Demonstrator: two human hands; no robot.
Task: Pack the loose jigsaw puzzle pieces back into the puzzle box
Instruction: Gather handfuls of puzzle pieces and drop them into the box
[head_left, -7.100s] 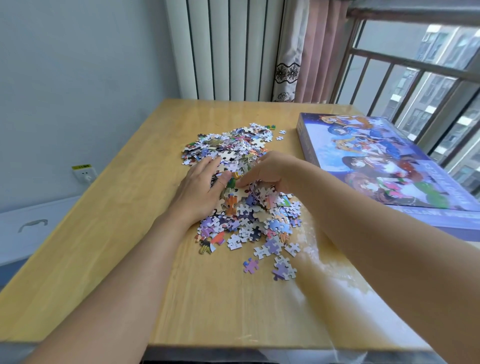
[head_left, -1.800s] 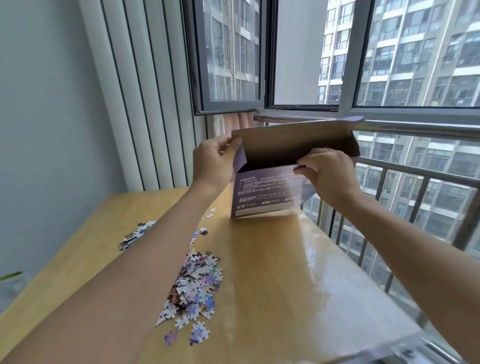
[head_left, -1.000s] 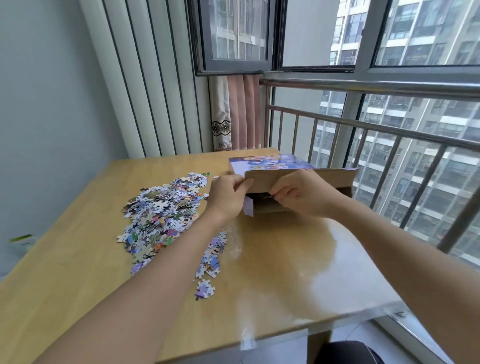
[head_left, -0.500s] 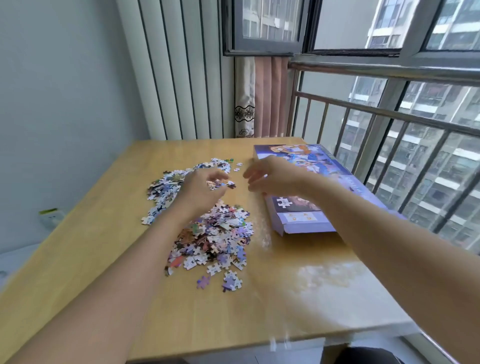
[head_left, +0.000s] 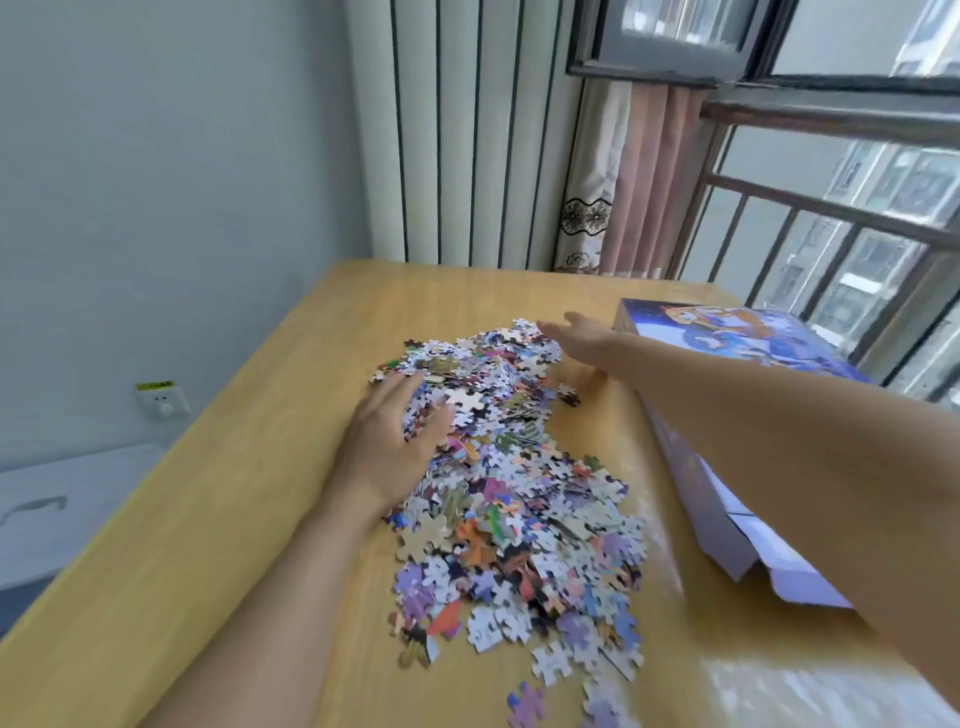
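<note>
A long heap of loose colourful jigsaw pieces (head_left: 519, 499) runs down the middle of the wooden table (head_left: 249, 519). My left hand (head_left: 389, 441) lies flat on the heap's left side, fingers spread among the pieces. My right hand (head_left: 576, 335) reaches over the heap's far end with straight fingers touching the farthest pieces. The purple puzzle box (head_left: 727, 338) lies flat to the right, its near end flap (head_left: 800, 582) open; my right forearm crosses over it.
A white ribbed radiator panel (head_left: 467, 130) and a pink curtain (head_left: 639, 187) stand behind the table. A metal window railing (head_left: 831, 218) runs along the right. A wall socket (head_left: 163, 400) sits low on the left wall.
Both hands have left the box and moved onto the puzzle heap. The right hand has stretched out to the heap's far end, and the view has dropped closer to the table.
</note>
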